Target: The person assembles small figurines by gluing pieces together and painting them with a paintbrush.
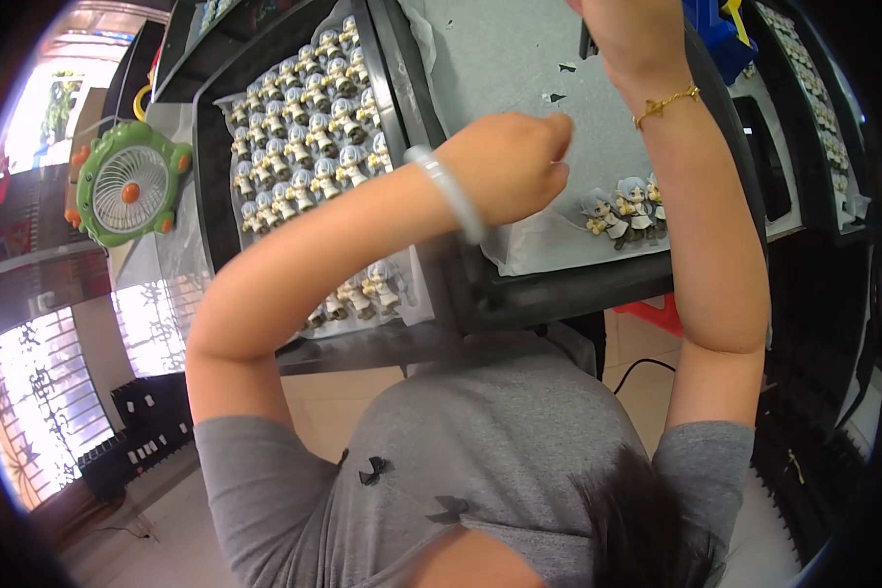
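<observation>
My left hand [521, 167] is curled into a loose fist over the near left part of a liner-covered tray [505, 59]. Its thumb and forefinger point right, and whatever they may hold is hidden. At the top edge my right hand [629, 44] is cut off by the picture, so its fingers do not show. Between my forearms, a few small figurines [635, 201] with pale hair and white outfits stand in this tray's near right corner. Under and beyond my left forearm, another black tray [220, 176] holds rows of similar figurines [309, 122].
A green toy-like fan [127, 186] with orange parts stands at the far left. Small dark scraps [557, 97] lie on the tray's liner. A blue bin [720, 44] is at the top right, beside more figurines [804, 78]. Something red [652, 312] sits below the tray.
</observation>
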### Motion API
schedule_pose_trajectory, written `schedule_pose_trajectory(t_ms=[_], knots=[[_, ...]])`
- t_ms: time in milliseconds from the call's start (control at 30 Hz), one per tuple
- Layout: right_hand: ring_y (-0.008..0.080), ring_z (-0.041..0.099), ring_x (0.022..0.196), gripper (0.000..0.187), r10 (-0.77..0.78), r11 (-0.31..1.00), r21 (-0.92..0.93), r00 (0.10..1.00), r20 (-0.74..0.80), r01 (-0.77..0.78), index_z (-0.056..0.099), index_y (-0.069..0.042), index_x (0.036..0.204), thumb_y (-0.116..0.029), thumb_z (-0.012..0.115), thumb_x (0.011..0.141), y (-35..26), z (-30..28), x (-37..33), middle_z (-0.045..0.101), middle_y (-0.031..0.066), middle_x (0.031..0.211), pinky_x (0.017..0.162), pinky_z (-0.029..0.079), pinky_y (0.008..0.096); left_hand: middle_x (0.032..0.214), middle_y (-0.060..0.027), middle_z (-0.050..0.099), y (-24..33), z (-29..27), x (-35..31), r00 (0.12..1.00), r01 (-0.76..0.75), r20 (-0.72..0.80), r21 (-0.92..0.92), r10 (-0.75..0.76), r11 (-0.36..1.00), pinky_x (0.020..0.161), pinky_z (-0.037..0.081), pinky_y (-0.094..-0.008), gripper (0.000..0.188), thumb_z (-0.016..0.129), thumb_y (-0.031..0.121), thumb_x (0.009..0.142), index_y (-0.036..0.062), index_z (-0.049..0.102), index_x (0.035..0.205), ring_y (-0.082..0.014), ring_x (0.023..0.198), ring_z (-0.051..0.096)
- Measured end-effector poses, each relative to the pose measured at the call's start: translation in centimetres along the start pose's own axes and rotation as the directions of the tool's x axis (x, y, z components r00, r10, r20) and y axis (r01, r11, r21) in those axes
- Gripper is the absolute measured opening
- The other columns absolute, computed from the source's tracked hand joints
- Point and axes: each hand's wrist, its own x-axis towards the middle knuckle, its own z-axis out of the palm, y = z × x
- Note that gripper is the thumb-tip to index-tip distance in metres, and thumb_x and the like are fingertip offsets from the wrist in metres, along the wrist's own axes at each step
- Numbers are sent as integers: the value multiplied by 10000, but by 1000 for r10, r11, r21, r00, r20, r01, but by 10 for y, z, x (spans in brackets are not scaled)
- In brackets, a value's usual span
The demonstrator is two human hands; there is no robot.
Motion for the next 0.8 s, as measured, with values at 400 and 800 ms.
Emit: schedule_pose_trajectory(t_ms=[400, 800], knots=[[50, 518, 595, 116, 84, 994, -78, 992, 94, -77, 573, -8, 772, -83, 502, 826, 17, 14, -8, 572, 24, 686, 546, 407, 184, 916, -184, 623, 4, 25, 33, 927, -44, 369, 289, -68, 956, 767, 457, -408, 338, 517, 285, 857, 14, 529, 1058, -356, 919, 576], [-7, 348, 510, 169, 80, 980, -198, 958, 276, -25, 610, -33, 899, -118, 468, 863, -13, 26, -31, 565, -5, 654, 460, 243, 158, 1182, -154, 440, -51, -32, -157, 983, -115, -104, -991, -151, -69, 739, 417, -310, 763, 628, 125, 611, 84, 281, 1290, -249, 883, 510]])
